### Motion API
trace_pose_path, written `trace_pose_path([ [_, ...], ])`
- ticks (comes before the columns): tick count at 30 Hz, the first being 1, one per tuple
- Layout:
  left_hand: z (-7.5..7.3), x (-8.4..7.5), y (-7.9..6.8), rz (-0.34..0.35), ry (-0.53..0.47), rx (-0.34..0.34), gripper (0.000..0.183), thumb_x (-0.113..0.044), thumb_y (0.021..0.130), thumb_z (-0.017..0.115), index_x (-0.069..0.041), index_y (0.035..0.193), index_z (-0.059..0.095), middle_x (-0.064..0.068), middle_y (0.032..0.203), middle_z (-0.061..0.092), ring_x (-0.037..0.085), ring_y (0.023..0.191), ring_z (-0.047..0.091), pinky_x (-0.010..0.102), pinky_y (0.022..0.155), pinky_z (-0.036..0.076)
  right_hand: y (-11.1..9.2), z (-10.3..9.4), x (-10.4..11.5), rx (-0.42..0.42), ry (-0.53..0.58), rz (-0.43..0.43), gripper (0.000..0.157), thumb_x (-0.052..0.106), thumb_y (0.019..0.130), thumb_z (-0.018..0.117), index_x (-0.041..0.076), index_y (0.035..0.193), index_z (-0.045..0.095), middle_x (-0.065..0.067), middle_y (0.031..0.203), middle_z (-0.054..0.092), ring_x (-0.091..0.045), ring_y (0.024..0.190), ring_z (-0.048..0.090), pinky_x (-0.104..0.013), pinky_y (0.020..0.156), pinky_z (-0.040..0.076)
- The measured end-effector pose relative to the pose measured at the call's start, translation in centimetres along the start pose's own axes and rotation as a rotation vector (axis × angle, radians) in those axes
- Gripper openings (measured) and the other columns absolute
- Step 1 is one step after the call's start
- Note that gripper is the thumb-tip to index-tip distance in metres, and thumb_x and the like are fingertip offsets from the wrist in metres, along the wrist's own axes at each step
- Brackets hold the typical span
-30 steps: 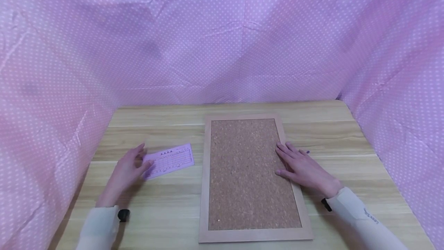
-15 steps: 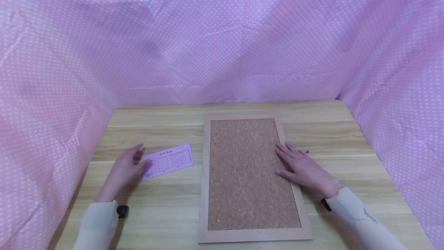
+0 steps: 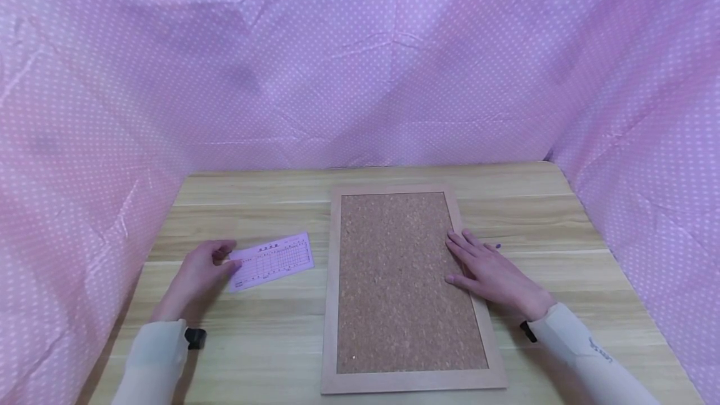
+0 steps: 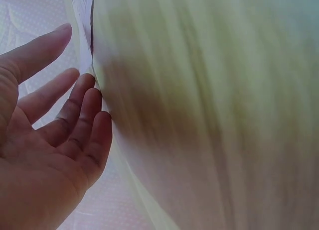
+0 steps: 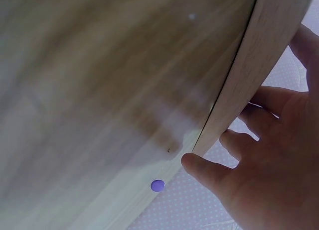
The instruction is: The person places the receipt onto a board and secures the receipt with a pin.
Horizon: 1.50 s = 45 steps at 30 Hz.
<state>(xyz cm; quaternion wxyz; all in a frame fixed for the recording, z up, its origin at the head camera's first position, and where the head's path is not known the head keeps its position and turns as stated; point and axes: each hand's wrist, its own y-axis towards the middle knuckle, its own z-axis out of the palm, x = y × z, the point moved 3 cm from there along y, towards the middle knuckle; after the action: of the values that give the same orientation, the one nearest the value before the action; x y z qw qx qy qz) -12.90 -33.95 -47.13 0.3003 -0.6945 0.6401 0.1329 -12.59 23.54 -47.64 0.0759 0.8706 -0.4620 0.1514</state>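
A pink printed slip of paper (image 3: 272, 261) lies on the table left of the board. My left hand (image 3: 202, 270) is at the slip's left end, its thumb over the edge. In the left wrist view that hand (image 4: 55, 125) shows a gap between thumb and index finger, with the fingertips low by the tabletop and the paper (image 4: 82, 16). A cork board (image 3: 407, 286) in a pale wooden frame lies flat in the middle. My right hand (image 3: 495, 270) rests spread on its right side; the right wrist view shows the hand along the wooden frame (image 5: 239, 75).
A small round purple thing (image 3: 498, 245), seen as a flat disc (image 5: 157, 185) in the right wrist view, lies on the table just beyond my right hand. The light wooden table (image 3: 270, 199) is enclosed by pink dotted cloth (image 3: 360, 67) at the back and sides.
My left hand has shifted slightly left and its fingers have drawn in at the slip's end. The slip has slid a little left. My right hand and the board look the same.
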Motion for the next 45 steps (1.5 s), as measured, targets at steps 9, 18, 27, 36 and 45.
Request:
trace_pose_path([
  [9, -0.2, 0.2, 0.3, 0.002, 0.016, -0.003, 0.040, -0.016, 0.095, 0.074, 0.005, 0.128, 0.065, 0.024, 0.120, 0.063, 0.037, 0.106, 0.059, 0.055, 0.090, 0.049, -0.1, -0.1, 0.1, -0.014, -0.012, -0.012, 0.076, 0.049, 0.102, 0.062, -0.001, 0.156, 0.041, -0.018, 0.166, 0.031, -0.047, 0.150, 0.026, -0.071, 0.110, 0.030],
  [18, -0.2, 0.1, 0.5, 0.027, 0.049, -0.018, 0.018, -0.006, 0.093, 0.073, 0.003, 0.109, 0.070, 0.019, 0.107, 0.066, 0.035, 0.097, 0.061, 0.053, 0.085, 0.050, 0.0, 0.1, -0.1, 0.024, -0.002, 0.010, 0.079, 0.051, 0.102, 0.060, 0.001, 0.159, 0.036, -0.015, 0.168, 0.027, -0.045, 0.153, 0.021, -0.069, 0.113, 0.028],
  [27, -0.3, 0.1, 0.5, 0.025, 0.053, -0.022, 0.008, -0.005, 0.096, 0.069, -0.001, 0.103, 0.070, 0.017, 0.103, 0.066, 0.032, 0.094, 0.059, 0.050, 0.082, 0.048, 0.0, 0.2, -0.2, 0.029, 0.004, 0.012, 0.080, 0.052, 0.102, 0.060, 0.001, 0.159, 0.036, -0.015, 0.169, 0.026, -0.044, 0.153, 0.020, -0.069, 0.114, 0.027],
  [36, -0.7, 0.6, 0.4, 0.054, 0.031, -0.053, 0.006, -0.005, 0.098, 0.066, -0.002, 0.102, 0.070, 0.011, 0.098, 0.069, 0.028, 0.091, 0.062, 0.042, 0.080, 0.050, 0.0, 0.0, -0.1, 0.019, 0.006, 0.007, 0.079, 0.050, 0.102, 0.060, 0.001, 0.159, 0.036, -0.015, 0.168, 0.027, -0.045, 0.153, 0.022, -0.070, 0.113, 0.028],
  [45, -1.1, 0.9, -0.3, 0.073, -0.019, -0.052, 0.008, -0.006, 0.099, 0.066, -0.002, 0.105, 0.069, 0.009, 0.098, 0.069, 0.025, 0.092, 0.063, 0.036, 0.079, 0.049, 0.0, -0.1, 0.0, 0.010, 0.004, 0.002, 0.078, 0.050, 0.103, 0.060, 0.001, 0.158, 0.037, -0.016, 0.168, 0.028, -0.046, 0.152, 0.023, -0.070, 0.112, 0.029],
])
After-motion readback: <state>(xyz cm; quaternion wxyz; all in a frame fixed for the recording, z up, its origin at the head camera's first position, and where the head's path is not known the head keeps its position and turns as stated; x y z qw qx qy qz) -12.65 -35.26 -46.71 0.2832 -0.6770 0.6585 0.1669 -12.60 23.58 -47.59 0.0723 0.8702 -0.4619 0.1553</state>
